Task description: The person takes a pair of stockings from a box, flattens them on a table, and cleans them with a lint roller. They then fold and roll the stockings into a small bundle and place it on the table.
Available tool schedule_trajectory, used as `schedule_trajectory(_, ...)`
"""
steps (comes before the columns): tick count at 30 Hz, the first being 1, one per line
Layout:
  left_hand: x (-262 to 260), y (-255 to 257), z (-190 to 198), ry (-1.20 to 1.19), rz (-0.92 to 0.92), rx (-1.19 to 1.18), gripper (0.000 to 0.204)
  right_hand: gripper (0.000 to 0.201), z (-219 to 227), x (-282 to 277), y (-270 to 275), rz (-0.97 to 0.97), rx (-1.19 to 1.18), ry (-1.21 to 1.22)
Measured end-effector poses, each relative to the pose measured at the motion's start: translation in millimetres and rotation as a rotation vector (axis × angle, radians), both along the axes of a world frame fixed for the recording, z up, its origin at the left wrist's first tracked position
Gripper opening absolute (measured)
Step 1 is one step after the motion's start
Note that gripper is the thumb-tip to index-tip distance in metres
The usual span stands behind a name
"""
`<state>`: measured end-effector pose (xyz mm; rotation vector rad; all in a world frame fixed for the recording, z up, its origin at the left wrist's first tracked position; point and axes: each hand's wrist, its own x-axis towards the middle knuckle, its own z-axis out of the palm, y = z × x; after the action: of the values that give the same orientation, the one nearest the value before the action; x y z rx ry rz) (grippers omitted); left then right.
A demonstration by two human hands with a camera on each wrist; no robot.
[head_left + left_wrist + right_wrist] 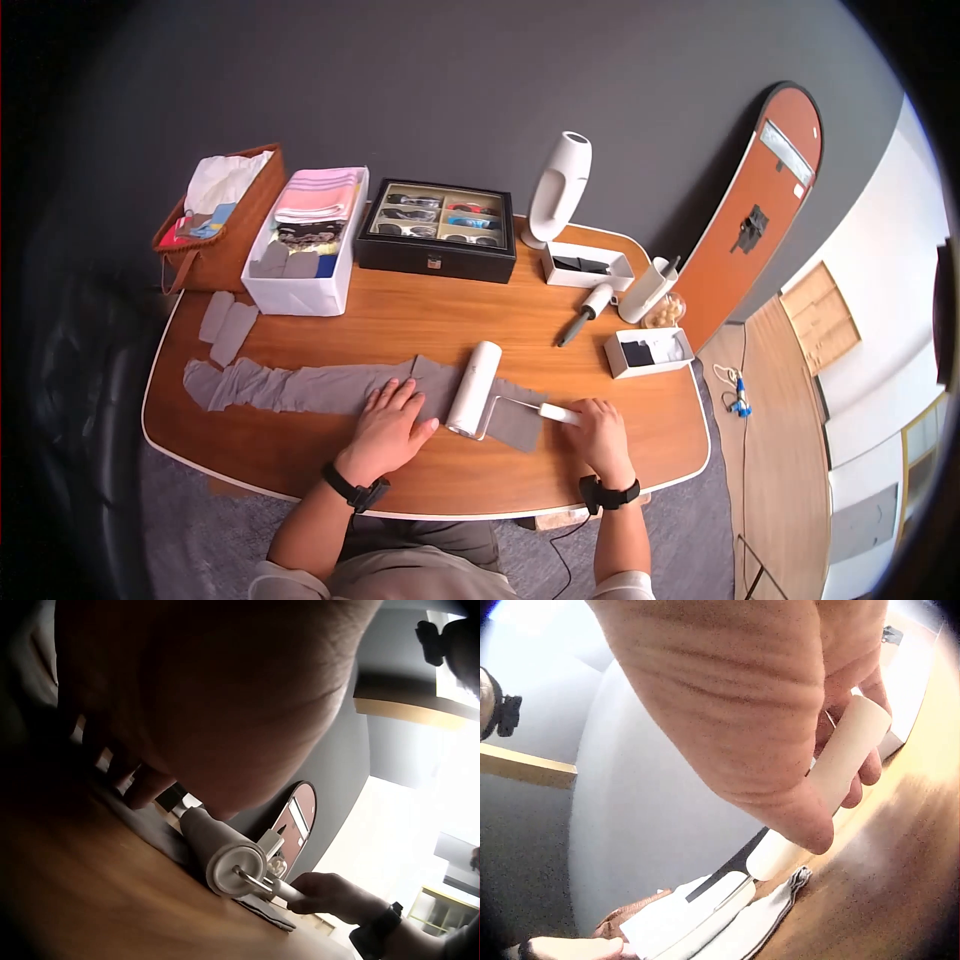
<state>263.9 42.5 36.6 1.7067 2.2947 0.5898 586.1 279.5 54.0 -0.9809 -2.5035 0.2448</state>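
A long grey knit garment piece [320, 386], wrinkled at its left end, lies flat across the table. My left hand [388, 430] rests on it with fingers spread, just left of a white lint roller [475, 388]. The roller's cylinder lies over the cloth towards its right end. My right hand [600, 438] grips the roller's white handle [851, 754], thumb on one side and fingers curled round the other. In the left wrist view the roller's round end [236, 870] and bent metal rod show, with the right hand [337, 896] behind.
Behind stand a brown basket [268, 200], a white bin of folded cloths [300, 300], a black glasses case [435, 262] and a white upright device [556, 190]. Two grey folded pieces [232, 332] lie left. Small white boxes [650, 367] and a brush [586, 314] are at right.
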Motion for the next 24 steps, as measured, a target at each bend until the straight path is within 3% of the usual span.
schedule_trajectory(10,-3.9,-2.8,0.1,-0.031,0.005,0.040,0.057,0.024,3.4,48.2,9.4,-0.146,0.026,-0.146)
schedule_trajectory(24,-2.7,-1.5,0.4,-0.032,0.030,0.035,0.057,0.024,10.0,17.3,-9.1,-0.053,0.024,-0.073)
